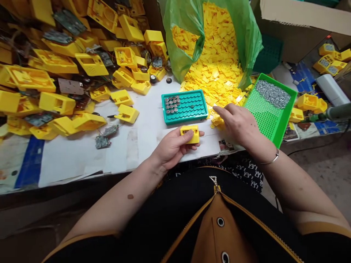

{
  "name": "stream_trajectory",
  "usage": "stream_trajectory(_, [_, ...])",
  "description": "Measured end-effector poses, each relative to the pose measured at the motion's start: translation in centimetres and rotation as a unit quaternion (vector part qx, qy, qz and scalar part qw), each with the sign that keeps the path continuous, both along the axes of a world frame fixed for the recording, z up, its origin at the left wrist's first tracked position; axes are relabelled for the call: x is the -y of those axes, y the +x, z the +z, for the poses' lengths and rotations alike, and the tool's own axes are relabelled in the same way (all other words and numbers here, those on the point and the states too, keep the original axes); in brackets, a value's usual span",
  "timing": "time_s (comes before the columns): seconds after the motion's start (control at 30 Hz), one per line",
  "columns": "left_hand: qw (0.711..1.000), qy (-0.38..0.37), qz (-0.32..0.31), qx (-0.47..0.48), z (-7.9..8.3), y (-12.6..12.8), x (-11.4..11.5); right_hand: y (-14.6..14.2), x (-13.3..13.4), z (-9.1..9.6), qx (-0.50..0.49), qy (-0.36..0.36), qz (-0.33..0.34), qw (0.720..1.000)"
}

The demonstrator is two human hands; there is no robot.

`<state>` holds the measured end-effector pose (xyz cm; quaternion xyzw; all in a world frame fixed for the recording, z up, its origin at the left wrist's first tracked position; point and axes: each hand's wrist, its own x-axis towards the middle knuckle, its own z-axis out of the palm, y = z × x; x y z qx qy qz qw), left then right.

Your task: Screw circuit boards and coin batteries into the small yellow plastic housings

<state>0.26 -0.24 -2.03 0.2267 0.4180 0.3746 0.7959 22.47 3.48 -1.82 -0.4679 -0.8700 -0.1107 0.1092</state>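
My left hand [175, 144] is closed around a small yellow plastic housing [190, 133], held just above the white table top near its front edge. My right hand [238, 126] lies palm down on the near edge of a heap of small flat yellow plastic pieces [216, 69]. Its fingers curl onto the pieces at the left; whether they hold one is hidden. A teal tray [185, 106] with round pockets, some filled with button cells, stands just beyond both hands.
A green plastic bag [189, 33] spills the yellow pieces. A green tray [270, 109] with small metal parts stands at the right. Many yellow housings [55, 84] and circuit boards [105, 137] cover the left. Cardboard box [301, 25] behind.
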Motion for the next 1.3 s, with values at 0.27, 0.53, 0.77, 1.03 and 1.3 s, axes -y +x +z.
stream_trajectory(0.27, [0.999, -0.040, 0.003, -0.031, 0.4, 1.4, 0.2, 0.5, 0.4, 0.2, -0.206, -0.008, -0.011, 0.979])
stream_trajectory(0.53, [0.998, -0.046, -0.053, 0.007, -0.4, 1.1, 0.0, -3.3, 3.3, -1.8, -0.633, -0.312, -0.009, 0.708])
stream_trajectory(0.77, [0.994, -0.031, -0.089, 0.048, -1.1, 0.4, 0.0, -3.3, 3.9, -2.9, -0.508, -0.124, 0.077, 0.849])
stream_trajectory(1.03, [0.997, -0.020, -0.067, 0.043, -0.8, 0.5, -0.1, -2.5, 3.3, -2.7, -0.396, -0.005, 0.119, 0.910])
stream_trajectory(1.3, [0.992, 0.094, -0.046, -0.072, -0.8, 1.8, 0.5, -4.8, 4.8, 0.1, -0.593, -0.310, -0.087, 0.738])
